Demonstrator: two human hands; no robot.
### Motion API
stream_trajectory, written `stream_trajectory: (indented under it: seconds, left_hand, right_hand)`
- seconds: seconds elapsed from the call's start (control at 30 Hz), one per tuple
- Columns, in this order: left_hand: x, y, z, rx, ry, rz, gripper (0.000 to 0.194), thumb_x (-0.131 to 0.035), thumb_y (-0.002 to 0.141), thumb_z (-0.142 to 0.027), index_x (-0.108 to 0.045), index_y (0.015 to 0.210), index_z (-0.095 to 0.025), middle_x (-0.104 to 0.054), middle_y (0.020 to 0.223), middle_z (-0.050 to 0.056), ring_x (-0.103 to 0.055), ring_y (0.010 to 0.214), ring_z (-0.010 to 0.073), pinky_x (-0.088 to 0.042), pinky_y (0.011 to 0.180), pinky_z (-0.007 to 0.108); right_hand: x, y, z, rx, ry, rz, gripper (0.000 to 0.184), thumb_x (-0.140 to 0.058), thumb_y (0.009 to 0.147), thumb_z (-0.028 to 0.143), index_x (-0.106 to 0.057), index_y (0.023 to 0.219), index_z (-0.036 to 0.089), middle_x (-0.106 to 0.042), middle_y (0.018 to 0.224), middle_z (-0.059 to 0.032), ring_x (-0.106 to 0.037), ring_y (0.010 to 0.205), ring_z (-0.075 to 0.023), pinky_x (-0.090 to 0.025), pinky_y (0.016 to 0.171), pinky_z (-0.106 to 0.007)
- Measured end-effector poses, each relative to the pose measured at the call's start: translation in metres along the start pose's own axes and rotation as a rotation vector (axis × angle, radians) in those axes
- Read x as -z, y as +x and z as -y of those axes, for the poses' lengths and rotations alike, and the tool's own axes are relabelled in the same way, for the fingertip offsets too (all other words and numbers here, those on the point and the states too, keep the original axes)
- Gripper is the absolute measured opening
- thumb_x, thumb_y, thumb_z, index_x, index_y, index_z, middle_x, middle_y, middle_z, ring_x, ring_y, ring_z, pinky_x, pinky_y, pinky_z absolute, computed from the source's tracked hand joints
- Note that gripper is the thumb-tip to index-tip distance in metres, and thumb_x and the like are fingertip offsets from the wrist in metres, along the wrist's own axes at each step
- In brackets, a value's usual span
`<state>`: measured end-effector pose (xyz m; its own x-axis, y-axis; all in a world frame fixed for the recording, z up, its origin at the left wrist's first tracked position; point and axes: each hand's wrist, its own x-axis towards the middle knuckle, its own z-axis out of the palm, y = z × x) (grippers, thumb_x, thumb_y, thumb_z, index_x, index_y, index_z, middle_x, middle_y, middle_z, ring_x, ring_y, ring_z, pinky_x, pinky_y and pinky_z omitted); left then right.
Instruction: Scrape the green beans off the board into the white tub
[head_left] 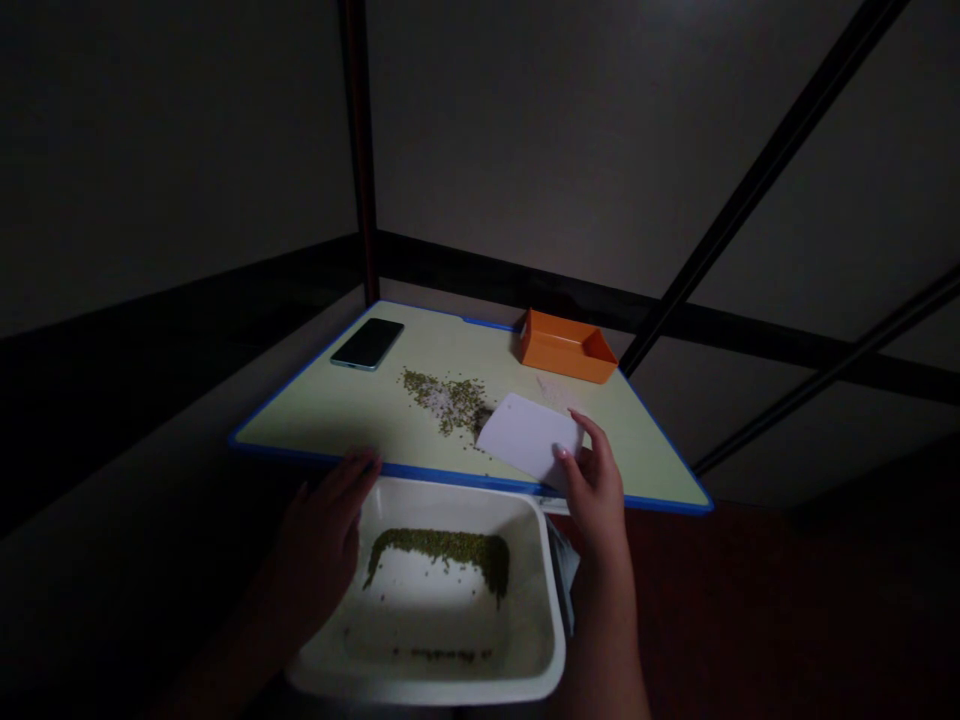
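Note:
My right hand point(596, 480) pinches a flat white scraper-like sheet point(529, 437) by its right end, thumb on top. The sheet is tilted over the table, its left edge beside a scattered pile of small green seeds or beans point(450, 400) mixed with whitish grains. My left hand point(334, 525) lies in shadow at the left rim of a white tub point(553, 620), fingers stretched towards the table's front edge. Below that edge, the tub holds more green seeds point(450, 545), gathered mostly along its far side, with a few dark bits near the front.
The pale table point(300, 415) has a blue edge. A dark-screened phone point(369, 343) lies at its back left. At the back right stands an orange open box point(562, 350), with a small patch of whitish grains point(553, 390) in front. Wall panels point(525, 130) rise behind.

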<state>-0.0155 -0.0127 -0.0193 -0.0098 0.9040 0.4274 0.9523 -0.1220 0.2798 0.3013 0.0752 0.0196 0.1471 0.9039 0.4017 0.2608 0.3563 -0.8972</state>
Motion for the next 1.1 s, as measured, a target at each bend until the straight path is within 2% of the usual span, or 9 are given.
stream_trajectory:
  seconds: [0.33,0.5,0.63,0.73,0.9,1.1]
  left_hand:
    - [0.0017,0.0014,-0.0018,0.007,-0.031,0.014,0.057,-0.032,0.089,-0.02,-0.051,0.143,-0.022,-0.051,0.153,0.008,-0.045,0.143,0.0229,-0.037,0.118,0.052]
    - [0.0036,0.0021,-0.003,0.015,-0.038,0.009,0.057,-0.031,0.09,-0.02,-0.051,0.142,-0.026,-0.051,0.153,0.007,-0.045,0.143,0.0226,-0.037,0.119,0.051]
    - [0.0073,0.0026,-0.0035,0.02,-0.04,0.059,0.056,-0.03,0.091,-0.022,-0.05,0.143,-0.025,-0.05,0.154,0.007,-0.044,0.144,0.0236,-0.037,0.118,0.053]
    - [0.0064,0.0024,-0.005,0.029,-0.03,0.037,0.057,-0.03,0.09,-0.021,-0.051,0.142,-0.024,-0.051,0.154,0.007,-0.045,0.144,0.0239,-0.038,0.117,0.054]
    - [0.0046,0.0029,-0.007,0.041,-0.019,0.035,0.057,-0.028,0.09,-0.02,-0.051,0.142,-0.023,-0.052,0.152,0.008,-0.045,0.143,0.0236,-0.038,0.117,0.053]
    - [0.0046,0.0024,-0.0061,0.017,-0.033,0.02,0.055,-0.027,0.091,-0.022,-0.053,0.14,-0.022,-0.052,0.153,0.008,-0.045,0.144,0.0223,-0.037,0.119,0.051]
  right_hand:
    - [-0.005,-0.002,-0.0001,0.014,0.013,0.037,0.052,-0.062,0.089,0.037,-0.052,0.139,0.024,-0.07,0.1,-0.0069,-0.064,0.078,-0.0193,-0.051,0.065,-0.029]
    - [-0.0047,-0.0022,0.001,0.037,-0.004,0.014,0.05,-0.062,0.089,0.037,-0.053,0.137,0.024,-0.069,0.102,-0.0071,-0.064,0.08,-0.0197,-0.051,0.065,-0.03]
    - [-0.0036,-0.0018,0.0004,0.002,-0.038,-0.017,0.052,-0.061,0.089,0.038,-0.051,0.138,0.024,-0.069,0.098,-0.0069,-0.064,0.079,-0.0205,-0.051,0.065,-0.031]
    - [-0.0043,-0.0014,0.0003,-0.015,-0.057,-0.042,0.053,-0.061,0.089,0.039,-0.051,0.139,0.024,-0.07,0.097,-0.0068,-0.063,0.077,-0.0204,-0.051,0.064,-0.032]
    - [-0.006,-0.0008,0.0016,-0.017,-0.02,-0.034,0.055,-0.063,0.087,0.04,-0.051,0.138,0.023,-0.071,0.106,-0.0094,-0.066,0.081,-0.0212,-0.053,0.068,-0.032]
    - [-0.0047,-0.0007,0.0006,0.031,-0.012,-0.071,0.052,-0.062,0.087,0.039,-0.053,0.136,0.023,-0.064,0.128,-0.0125,-0.066,0.088,-0.021,-0.054,0.072,-0.033]
